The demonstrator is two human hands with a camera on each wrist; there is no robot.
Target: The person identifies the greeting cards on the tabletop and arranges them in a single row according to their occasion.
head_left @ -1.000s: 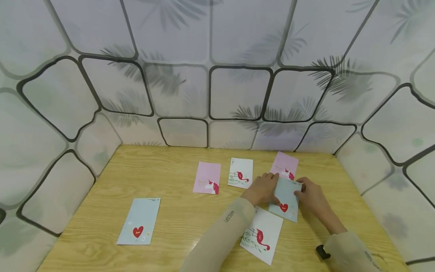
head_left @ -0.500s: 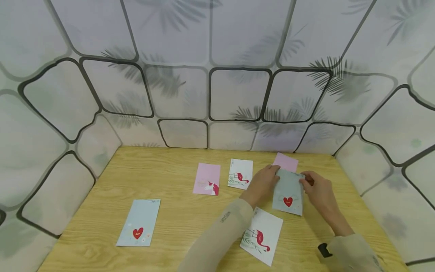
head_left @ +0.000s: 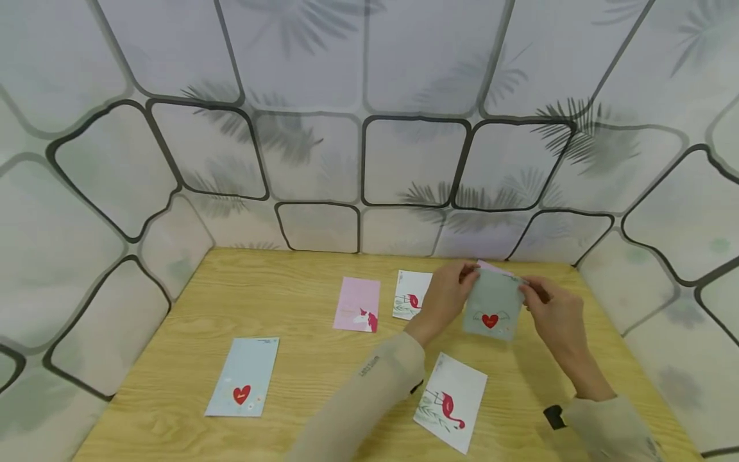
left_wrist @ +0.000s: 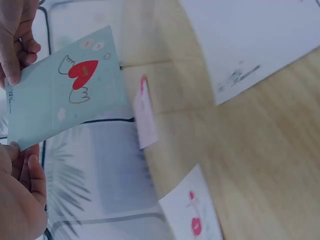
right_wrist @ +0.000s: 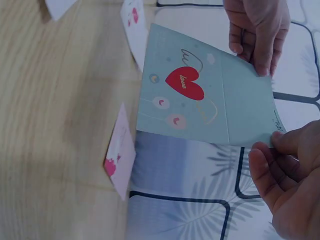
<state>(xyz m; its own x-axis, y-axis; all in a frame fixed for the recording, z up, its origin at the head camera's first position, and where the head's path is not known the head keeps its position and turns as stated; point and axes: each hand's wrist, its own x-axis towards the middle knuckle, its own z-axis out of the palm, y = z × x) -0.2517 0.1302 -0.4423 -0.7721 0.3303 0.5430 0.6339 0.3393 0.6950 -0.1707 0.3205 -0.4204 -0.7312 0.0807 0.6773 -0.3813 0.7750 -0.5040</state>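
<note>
My left hand [head_left: 444, 294] and right hand [head_left: 559, 316] pinch the blue card [head_left: 493, 296] by its top corners, above the table [head_left: 312, 366], right side. Pink card [head_left: 485, 265] behind: mostly hidden. Far white card [head_left: 407, 296]: edge covered by my left.

Over the last second the blue heart card [head_left: 493, 303] rises. Its lower edge, earlier close against the front flamingo card [head_left: 451, 403], now stands apart from it in the head view. Left hand [head_left: 441, 298] and right hand [head_left: 555, 316] shift up with it; the left thumb is off the heart. Unicorn card [head_left: 489, 267] behind: reduced to a pink sliver. Rear flamingo card [head_left: 408, 294]: right edge now covered by left hand.
</note>
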